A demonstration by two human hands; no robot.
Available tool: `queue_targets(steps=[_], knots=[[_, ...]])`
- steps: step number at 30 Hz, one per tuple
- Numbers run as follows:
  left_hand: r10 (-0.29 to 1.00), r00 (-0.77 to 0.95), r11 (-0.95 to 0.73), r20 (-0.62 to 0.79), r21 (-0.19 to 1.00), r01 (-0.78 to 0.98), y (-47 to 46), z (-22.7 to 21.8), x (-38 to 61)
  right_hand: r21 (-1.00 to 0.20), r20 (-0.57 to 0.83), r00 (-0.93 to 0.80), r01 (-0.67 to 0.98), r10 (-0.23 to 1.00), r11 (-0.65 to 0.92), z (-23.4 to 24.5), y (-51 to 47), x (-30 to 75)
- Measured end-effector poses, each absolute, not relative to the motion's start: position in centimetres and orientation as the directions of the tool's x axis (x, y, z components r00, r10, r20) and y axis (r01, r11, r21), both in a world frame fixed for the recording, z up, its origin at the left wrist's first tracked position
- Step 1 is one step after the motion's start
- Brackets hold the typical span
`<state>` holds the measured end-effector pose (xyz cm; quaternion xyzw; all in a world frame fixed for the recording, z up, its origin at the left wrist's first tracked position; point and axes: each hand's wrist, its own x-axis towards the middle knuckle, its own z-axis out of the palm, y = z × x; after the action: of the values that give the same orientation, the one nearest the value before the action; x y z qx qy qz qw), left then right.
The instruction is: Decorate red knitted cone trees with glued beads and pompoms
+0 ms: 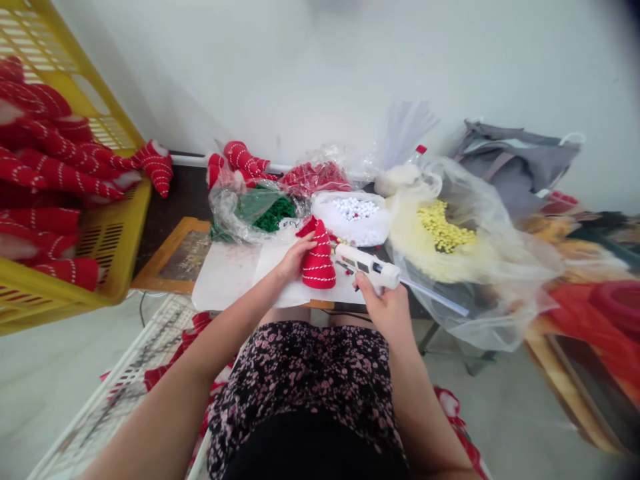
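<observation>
from my remote seat i have the red cone (319, 267) at the middle of the frame, over the white sheet (225, 277) on the dark worktop (175, 190); whether its base touches the sheet i cannot tell. my left hand (295, 257) has its fingers clamped on the cone's left side near the top, and my right hand (387, 307) has its fingers wrapped around the white glue gun (365, 262), the nozzle by the cone's right flank, contact unclear. i judge this piece to be part-way: the cone is shaped and banded with pale stitching, but any gluing looks unfinished, and i can make out no glue on it. the heap of red striped pieces (60, 177) in the yellow crate (117, 267), upper left, is too blurred for me to sort finished from unfinished. the cone looks soft and knitted, rounded at the base and tapering upward; the gun is smooth, hard plastic, with a slim translucent glue stick (440, 300) out of its back. above the sheet, crinkled clear plastic holds fuzzy green bits (270, 210), small white beads (357, 209) fill a pale tray, and yellow bits (443, 227) cluster at centre right.
</observation>
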<state>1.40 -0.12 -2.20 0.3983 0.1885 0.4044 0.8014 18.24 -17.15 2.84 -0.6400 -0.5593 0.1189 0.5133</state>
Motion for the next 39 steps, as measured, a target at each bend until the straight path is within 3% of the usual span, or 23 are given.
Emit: queue_targets(steps=[21, 27, 39], knots=[[0.819, 0.573, 0.339, 0.015, 0.794, -0.505, -0.2, -2.3, 1.6, -0.762, 0.415, 0.331, 0.636, 0.848, 0.124, 1.9, -16.8, 18.2], [0.830, 0.557, 0.328, 0.018, 0.792, -0.515, 0.1, -2.5, 1.7, -0.771, 0.464, 0.434, 0.628, 0.772, 0.110, 2.2, -16.7, 18.4], [0.787, 0.616, 0.344, 0.043, 0.798, -0.495, 0.0, -2.6, 1.7, -0.793, 0.414, 0.352, 0.592, 0.839, 0.144, 3.8, -15.4, 18.0]])
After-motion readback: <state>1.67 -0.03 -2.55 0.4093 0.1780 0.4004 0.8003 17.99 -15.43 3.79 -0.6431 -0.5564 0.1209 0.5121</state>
